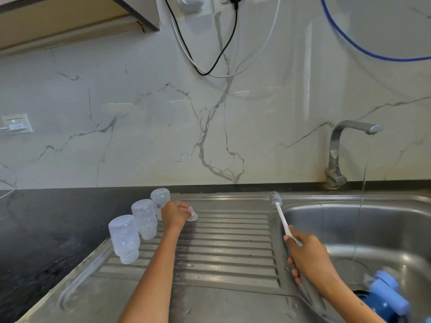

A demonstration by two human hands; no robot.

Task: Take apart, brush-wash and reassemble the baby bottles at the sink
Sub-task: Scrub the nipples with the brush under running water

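Bottles stand upturned on drainboard – left hand pinches teat, right hand grips brush

Two bare forearms, hands ungloved, no sleeves visible

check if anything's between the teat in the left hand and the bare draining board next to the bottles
Nothing visible. The left hand pinches the teat just above the ribbed draining board; the three upturned bottles stand off to its left.
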